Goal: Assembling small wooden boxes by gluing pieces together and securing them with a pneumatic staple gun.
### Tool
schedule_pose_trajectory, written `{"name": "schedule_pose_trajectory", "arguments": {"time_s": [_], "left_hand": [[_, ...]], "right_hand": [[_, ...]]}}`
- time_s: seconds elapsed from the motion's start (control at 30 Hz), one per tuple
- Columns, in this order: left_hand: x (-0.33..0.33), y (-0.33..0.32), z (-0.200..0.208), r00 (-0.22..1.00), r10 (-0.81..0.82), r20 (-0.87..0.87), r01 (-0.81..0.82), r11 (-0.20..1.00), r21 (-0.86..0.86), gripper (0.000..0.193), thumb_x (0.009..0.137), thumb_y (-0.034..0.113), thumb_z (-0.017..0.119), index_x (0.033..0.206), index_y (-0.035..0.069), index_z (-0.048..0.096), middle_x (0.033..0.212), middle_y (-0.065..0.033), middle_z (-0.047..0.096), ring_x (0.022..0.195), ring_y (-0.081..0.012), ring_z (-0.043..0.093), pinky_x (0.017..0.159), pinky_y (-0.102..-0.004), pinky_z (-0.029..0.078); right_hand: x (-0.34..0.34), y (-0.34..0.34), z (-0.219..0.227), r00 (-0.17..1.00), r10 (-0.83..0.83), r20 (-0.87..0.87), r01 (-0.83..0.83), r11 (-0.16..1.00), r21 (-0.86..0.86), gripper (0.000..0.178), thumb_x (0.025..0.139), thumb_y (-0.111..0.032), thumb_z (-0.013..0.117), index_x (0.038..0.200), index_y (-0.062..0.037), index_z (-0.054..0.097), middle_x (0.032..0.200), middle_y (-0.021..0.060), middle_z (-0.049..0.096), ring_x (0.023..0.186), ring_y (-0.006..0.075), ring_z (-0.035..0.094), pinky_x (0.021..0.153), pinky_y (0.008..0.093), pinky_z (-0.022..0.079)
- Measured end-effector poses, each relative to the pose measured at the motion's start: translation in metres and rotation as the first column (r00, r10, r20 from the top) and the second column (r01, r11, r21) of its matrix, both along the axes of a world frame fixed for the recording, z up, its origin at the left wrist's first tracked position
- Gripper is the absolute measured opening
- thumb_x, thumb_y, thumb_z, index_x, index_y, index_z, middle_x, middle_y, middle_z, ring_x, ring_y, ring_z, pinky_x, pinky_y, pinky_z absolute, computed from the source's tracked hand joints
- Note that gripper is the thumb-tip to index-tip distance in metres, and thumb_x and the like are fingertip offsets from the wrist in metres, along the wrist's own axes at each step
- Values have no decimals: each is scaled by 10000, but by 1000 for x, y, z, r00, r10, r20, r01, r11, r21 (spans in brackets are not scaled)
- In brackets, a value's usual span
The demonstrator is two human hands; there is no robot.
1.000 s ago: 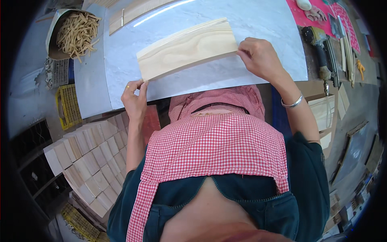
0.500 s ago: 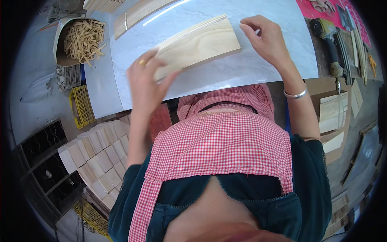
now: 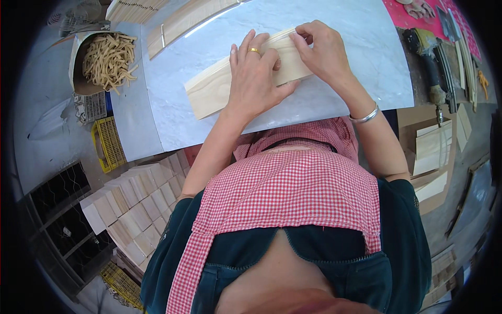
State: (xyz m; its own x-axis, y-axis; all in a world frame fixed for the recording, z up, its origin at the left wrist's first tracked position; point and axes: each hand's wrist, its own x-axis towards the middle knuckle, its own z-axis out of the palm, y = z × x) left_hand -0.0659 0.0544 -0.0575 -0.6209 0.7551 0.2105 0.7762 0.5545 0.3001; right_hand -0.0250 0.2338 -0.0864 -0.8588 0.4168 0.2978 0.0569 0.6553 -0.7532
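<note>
A pale wooden board (image 3: 209, 94) lies slanted on the marbled white tabletop, with thin lines or layers along its far edge. Across its middle rests my left hand (image 3: 253, 78), a gold ring on one finger. Its fingers are spread, the index bent, and the thumb reaches along the near edge. My right hand (image 3: 324, 55) is closed at the board's far right corner, thumb and fingertips pinching the far edge. Whether something small is also between those fingertips is hidden.
Beyond the board lie longer wooden pieces (image 3: 188, 23). At the left, an open container (image 3: 78, 57) holds many tan strips. A black-handled tool (image 3: 431, 68) lies at the right. Stacked wooden blocks (image 3: 130, 204) stand low left, beside a yellow crate (image 3: 110, 144).
My left hand has moved right from the board's left end onto its middle. My right hand has come left from beside the board to its far right corner.
</note>
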Motion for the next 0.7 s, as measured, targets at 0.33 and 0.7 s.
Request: {"name": "schedule_pose_trajectory", "arguments": {"time_s": [0.33, 0.7], "left_hand": [[-8, 1, -9, 992, -28, 126, 11, 992, 129, 433, 608, 337, 879, 790, 80, 582, 1299, -245, 556, 1313, -392, 442, 1122, -616, 248], [-12, 3, -6, 993, -54, 104, 45, 995, 85, 465, 585, 337, 894, 768, 98, 540, 1429, -189, 535, 1320, -371, 440, 1089, -518, 278]], "right_hand": [[0, -5, 5, 1000, -4, -1, 4, 983, 182, 119, 882, -115, 703, 903, -11, 759, 847, 66, 678, 675, 203, 636, 632, 307, 520], [9, 4, 10, 998, 59, 22, -61, 987, 145, 106, 893, -88, 673, 911, -22, 755, 844, 58, 677, 672, 184, 599, 629, 296, 498]]}}
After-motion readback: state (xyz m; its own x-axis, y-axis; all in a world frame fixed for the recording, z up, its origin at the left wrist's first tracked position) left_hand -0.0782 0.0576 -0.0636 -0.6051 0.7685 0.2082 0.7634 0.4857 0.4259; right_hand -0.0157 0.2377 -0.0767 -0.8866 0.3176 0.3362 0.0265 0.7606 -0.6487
